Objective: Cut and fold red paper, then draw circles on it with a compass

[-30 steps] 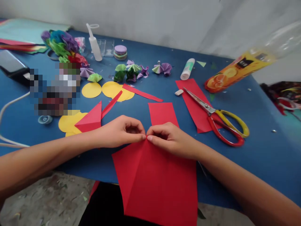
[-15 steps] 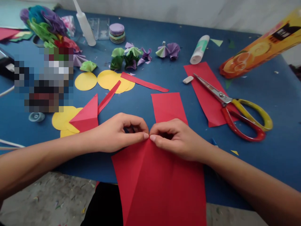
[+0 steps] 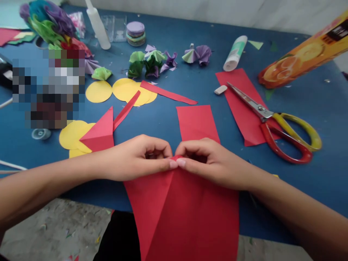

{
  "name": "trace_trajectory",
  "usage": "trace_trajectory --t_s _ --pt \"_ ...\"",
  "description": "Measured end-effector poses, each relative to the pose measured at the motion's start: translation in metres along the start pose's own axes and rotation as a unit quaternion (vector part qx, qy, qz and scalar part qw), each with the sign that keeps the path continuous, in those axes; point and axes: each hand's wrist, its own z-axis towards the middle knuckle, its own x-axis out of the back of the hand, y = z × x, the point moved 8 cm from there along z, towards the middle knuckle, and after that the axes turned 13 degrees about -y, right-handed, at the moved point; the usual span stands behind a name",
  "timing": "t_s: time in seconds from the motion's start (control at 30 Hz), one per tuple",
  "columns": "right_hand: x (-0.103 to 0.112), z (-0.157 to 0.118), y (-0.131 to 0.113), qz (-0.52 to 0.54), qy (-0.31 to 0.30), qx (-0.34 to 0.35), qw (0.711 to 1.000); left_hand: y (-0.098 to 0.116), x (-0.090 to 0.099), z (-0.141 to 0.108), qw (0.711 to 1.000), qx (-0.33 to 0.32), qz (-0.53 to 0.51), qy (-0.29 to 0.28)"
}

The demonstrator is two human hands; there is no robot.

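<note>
A large sheet of red paper hangs over the front edge of the blue table, with a slanting crease down its left part. My left hand pinches its top edge between thumb and fingers. Close beside it, my right hand pinches the same edge, the two thumbs almost touching. A little of the edge curls up between the fingertips. Just beyond my hands lies a smaller red paper piece. To the left, a folded red piece rests on yellow paper circles.
Scissors with red and yellow handles lie on a red strip at right, near an eraser, glue stick and orange packet. Folded paper flowers and a white bottle stand farther back.
Both hands still pinch the red paper, but its top edge is now curled up between the fingertips. My thumbs have moved slightly down and right. The view has shifted a little.
</note>
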Motion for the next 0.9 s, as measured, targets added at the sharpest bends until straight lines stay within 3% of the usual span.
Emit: trace_trajectory --t_s 0.3,0.53,0.9 --pt "-0.008 -0.001 0.004 -0.005 -0.069 -0.022 0.997 0.02 -0.001 -0.006 0.974 -0.102 0.185 0.087" --pt "-0.008 -0.001 0.008 0.045 -0.091 -0.018 0.995 0.024 -0.002 -0.009 0.959 -0.147 0.217 0.113" --pt "-0.006 -0.001 0.009 0.069 -0.081 -0.034 0.994 0.021 -0.001 -0.008 0.954 -0.145 0.222 0.142"
